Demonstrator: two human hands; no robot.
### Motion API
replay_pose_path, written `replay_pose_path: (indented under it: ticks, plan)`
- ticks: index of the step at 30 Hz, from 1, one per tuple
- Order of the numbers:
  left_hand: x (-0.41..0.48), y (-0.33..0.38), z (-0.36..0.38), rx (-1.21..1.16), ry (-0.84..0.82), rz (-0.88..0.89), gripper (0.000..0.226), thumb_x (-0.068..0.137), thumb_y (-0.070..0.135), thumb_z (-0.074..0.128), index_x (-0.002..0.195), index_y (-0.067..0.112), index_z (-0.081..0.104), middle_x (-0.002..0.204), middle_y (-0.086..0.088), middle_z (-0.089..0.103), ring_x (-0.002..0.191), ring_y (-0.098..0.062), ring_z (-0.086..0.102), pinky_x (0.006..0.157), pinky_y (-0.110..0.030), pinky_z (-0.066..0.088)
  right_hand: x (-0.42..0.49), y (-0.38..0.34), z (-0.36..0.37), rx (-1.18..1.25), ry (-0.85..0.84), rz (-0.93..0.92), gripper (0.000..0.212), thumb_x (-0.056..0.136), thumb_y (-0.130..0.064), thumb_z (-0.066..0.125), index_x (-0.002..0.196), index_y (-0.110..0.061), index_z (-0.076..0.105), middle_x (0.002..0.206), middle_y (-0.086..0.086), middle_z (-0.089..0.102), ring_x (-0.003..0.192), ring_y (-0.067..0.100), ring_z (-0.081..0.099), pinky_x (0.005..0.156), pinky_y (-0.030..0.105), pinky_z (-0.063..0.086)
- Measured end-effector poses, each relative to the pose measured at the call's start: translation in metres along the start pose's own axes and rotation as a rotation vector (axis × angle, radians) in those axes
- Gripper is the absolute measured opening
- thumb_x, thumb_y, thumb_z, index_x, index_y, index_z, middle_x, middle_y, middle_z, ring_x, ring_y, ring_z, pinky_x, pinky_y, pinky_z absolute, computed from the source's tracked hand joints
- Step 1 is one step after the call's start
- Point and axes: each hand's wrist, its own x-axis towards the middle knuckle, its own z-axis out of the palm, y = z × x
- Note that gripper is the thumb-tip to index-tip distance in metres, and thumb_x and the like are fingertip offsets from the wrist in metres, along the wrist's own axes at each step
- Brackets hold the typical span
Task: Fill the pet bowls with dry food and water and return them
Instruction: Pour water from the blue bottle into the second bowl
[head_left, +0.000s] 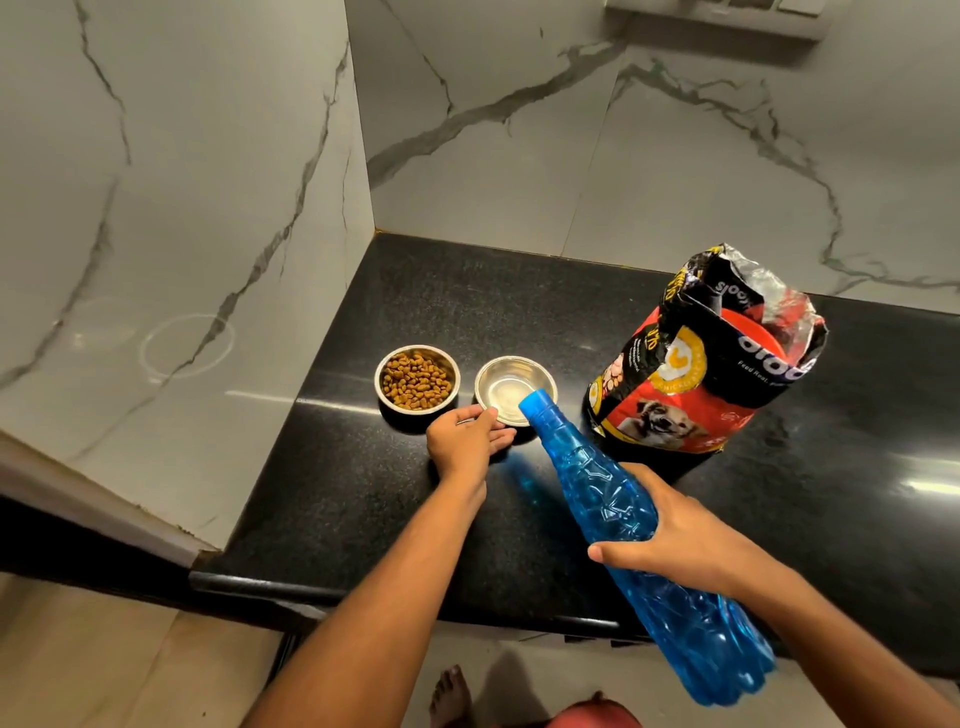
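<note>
Right hand wrapped round blue bottle mid-body, neck tipped over steel water bowl, centre counter. Left hand loosely cupping bowl's near rim. Thin plastic likely flexes, slippery; grip waist.

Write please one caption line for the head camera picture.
Right hand tilts blue bottle over steel bowl steadied by left hand.

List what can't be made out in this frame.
- Head view: blue bottle mouth, covered by its own neck; flow not visible.
- Water level in steel bowl: glare.
- Dog food bag contents: folded top hides them.
- Left hand fingertips: behind bowl rim.
</note>
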Motion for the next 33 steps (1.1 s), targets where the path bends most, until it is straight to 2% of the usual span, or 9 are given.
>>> replay_pose_path:
  ticks: [15,19,33]
  plan:
    - [-0.001,0.000,-0.002,-0.007,-0.009,0.012,0.018,0.087,-0.001,0.063,0.104,-0.003,0.059,0.079,-0.021,0.069,0.061,-0.024,0.070,0.051,-0.021,0.057,0.008,-0.001,-0.003,-0.004,-0.025,0.030,0.086,0.059,-0.060,0.079,0.129,-0.054,0.030,0.109,-0.026,0.059,0.093,-0.004,0.061,0.076,0.018,0.048]
    - [-0.002,0.000,-0.002,-0.006,-0.016,0.018,0.017,0.088,0.000,0.063,0.103,-0.002,0.058,0.078,-0.020,0.069,0.056,-0.019,0.070,0.051,-0.021,0.057,0.009,0.001,-0.004,-0.009,-0.023,0.033,0.088,0.059,-0.060,0.080,0.132,-0.052,0.030,0.112,-0.026,0.057,0.095,-0.005,0.059,0.077,0.017,0.047]
    - [-0.002,0.000,-0.002,0.003,-0.022,0.023,0.017,0.088,0.000,0.063,0.104,-0.001,0.058,0.079,-0.019,0.070,0.058,-0.020,0.071,0.053,-0.022,0.058,0.011,0.000,-0.004,-0.012,-0.029,0.047,0.085,0.059,-0.061,0.079,0.128,-0.056,0.028,0.107,-0.026,0.059,0.090,-0.004,0.062,0.072,0.015,0.048]
